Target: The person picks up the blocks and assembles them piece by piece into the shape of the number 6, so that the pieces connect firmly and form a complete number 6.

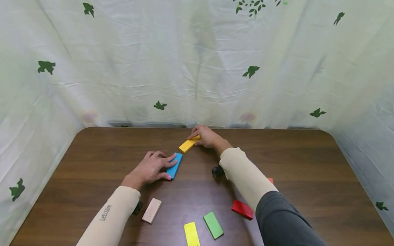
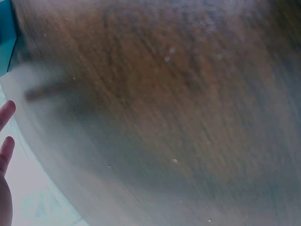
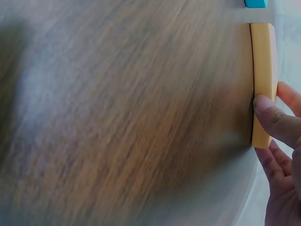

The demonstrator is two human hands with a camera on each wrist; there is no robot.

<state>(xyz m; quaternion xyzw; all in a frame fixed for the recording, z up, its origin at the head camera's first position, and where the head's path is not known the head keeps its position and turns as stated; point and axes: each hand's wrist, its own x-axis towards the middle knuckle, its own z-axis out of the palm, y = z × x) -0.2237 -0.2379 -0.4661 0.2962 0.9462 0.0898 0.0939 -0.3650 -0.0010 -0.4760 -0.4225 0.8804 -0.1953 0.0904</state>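
Note:
In the head view, my left hand [image 1: 153,167] has thumb and fingertips on a blue block [image 1: 175,167] lying flat on the table. A corner of that blue block [image 2: 6,40] and two fingertips appear at the edge of the left wrist view. Farther back, my right hand [image 1: 205,137] pinches an orange-yellow block [image 1: 187,145] near its right end. The right wrist view has the thumb on one long side of this block [image 3: 264,61] and fingers on the other. The orange-yellow block's left end sits close to the blue block's far end, with a small gap.
Nearer on the brown table [image 1: 96,161] lie a pale pink block [image 1: 152,210], a yellow block [image 1: 192,236], a green block [image 1: 213,225] and a red block [image 1: 242,209]. An orange-red piece [image 1: 270,180] is mostly hidden by the right sleeve. A leaf-patterned curtain [image 1: 122,66] surrounds the table's back and sides.

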